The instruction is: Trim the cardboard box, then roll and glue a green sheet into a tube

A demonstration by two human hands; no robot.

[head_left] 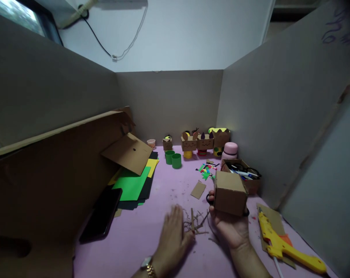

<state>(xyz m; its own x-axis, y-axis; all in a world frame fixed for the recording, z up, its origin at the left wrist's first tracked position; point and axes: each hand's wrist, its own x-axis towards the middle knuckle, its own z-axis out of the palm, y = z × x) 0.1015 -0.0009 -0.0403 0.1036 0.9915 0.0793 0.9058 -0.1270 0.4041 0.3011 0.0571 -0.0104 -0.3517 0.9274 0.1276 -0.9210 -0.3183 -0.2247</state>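
Note:
My right hand (231, 231) holds up a small brown cardboard box (230, 193), fingers beneath and behind it. A dark loop (210, 199) shows at the box's left side and another dark bit at its right; what they belong to is hidden. My left hand (172, 236), with a watch (146, 263) and a gold bracelet at the wrist, lies flat on the pink tabletop (131, 247), fingers stretched out. Its thumb is at a little heap of thin brown scraps (196, 224), like twigs or cardboard strips. Behind them lies a flat cardboard piece (198, 190).
Coloured sheets (132, 185) and a phone (102, 216) lie left. Two green cups (176, 161) and several cardboard animal figures (189, 143) stand at the back. A pen box (251, 187), a pink bottle (229, 150) and a yellow glue gun (287, 247) are right. Grey panels surround the table.

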